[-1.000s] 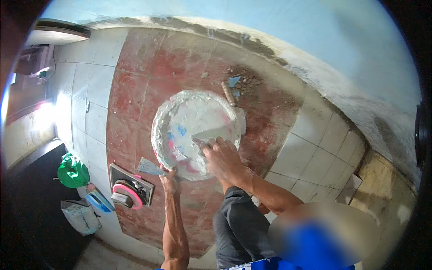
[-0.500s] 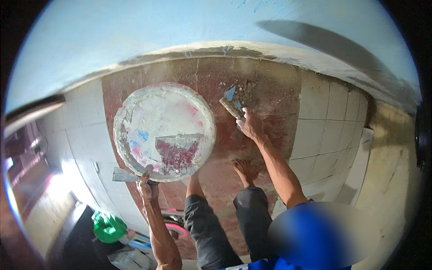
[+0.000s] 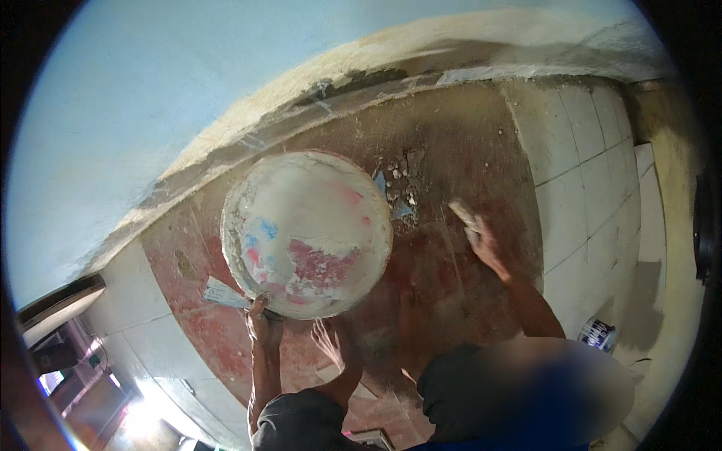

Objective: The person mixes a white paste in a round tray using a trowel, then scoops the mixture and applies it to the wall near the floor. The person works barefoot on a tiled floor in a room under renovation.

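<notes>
A large round tub, smeared with whitish paste and dotted with pink and blue stains, is before me; a maroon patch shows through the paste. My left hand is closed at its near-left rim. That same hand also grips a putty knife, its flat blade sticking out to the left. To the right of the tub, above the reddish floor, my right hand is closed around a short, pale, stick-like tool. Its exact kind is unclear.
Rubble with bluish chips lies just right of the tub. Beyond stands a light-blue wall with a rough lower edge. White tiles border the red floor. A bare foot is near the tub; a small can stands at right.
My right hand has moved away from the rubble, rightward and nearer to me, with its tool. The view has turned. My left hand keeps its hold at the tub's rim.
</notes>
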A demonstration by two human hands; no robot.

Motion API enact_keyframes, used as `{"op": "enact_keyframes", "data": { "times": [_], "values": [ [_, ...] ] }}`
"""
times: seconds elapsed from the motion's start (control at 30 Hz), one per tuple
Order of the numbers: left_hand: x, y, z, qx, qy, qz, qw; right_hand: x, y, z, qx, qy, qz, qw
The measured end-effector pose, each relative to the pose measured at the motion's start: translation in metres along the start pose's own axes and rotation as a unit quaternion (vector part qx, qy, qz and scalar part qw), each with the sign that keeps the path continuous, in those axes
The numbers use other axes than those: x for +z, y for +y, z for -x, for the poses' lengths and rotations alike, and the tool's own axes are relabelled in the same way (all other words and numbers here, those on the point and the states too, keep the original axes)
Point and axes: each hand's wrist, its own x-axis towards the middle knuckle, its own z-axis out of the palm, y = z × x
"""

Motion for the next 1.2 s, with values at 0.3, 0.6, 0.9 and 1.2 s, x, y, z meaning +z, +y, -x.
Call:
{"op": "enact_keyframes", "data": {
  "times": [0.3, 0.6, 0.9, 1.2],
  "values": [
    [0.005, -0.019, -0.038, 0.092, -0.046, -0.093, 0.990, -0.064, -0.164, 0.030, -0.082, 0.106, -0.188, 0.973],
    [0.071, -0.007, -0.015, 0.134, -0.033, 0.029, 0.990, -0.014, -0.325, -0.014, -0.405, 0.019, 0.109, 0.908],
    [0.072, -0.017, -0.025, 0.140, -0.022, 0.069, 0.988, -0.037, -0.294, -0.088, -0.276, -0.061, 0.101, 0.954],
    [0.081, -0.023, -0.028, 0.156, 0.037, 0.043, 0.986, -0.044, -0.330, -0.056, -0.267, -0.114, 0.095, 0.952]
  ]
}}
